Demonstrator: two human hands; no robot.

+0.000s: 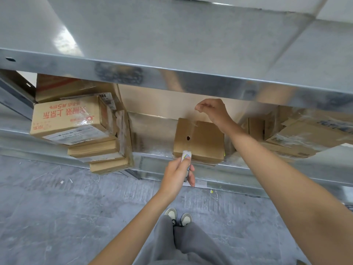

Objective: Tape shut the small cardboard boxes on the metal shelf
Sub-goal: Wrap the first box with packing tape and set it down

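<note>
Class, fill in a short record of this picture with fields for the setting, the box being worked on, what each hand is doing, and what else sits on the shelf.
setting: metal shelf, viewed from above by a standing person
box in work: small cardboard box, flaps closed, small hole in the top
left hand: grips a small tool at the box's near edge
right hand: raised past the far edge, fingers pinched, apparently on clear tape
left of box: stack of boxes, red print on top
right of box: more boxes

Right box stack [305,134] cut by upper shelf beam [172,77], labels unreadable
</note>
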